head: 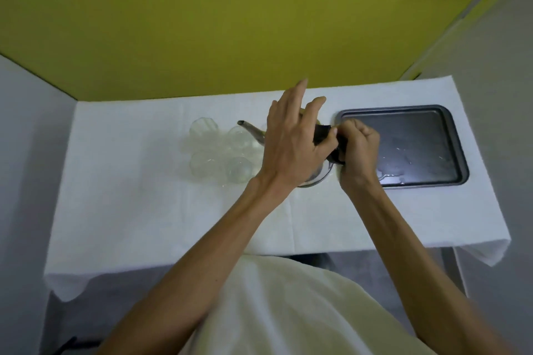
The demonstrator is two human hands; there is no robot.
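Standing on the white-clothed worktop (144, 210): one teapot (316, 176), with a clear glass body, a slim metal spout (251, 131) pointing left and a black handle (322, 135) on its right side.

Visibility: the lid and most of the body are hidden under the left hand (291, 141). Only the spout, the lower glass curve and part of the handle show. Contents cannot be made out.

Hands: the left hand lies over the pot's top, fingers straight and spread, thumb by the handle. The right hand (359, 150) is curled round the handle.

Adjacent: a cluster of clear glasses (219, 153) with faint outlines, just left under the spout. A dark tray (403, 108) with wet spots, just right.
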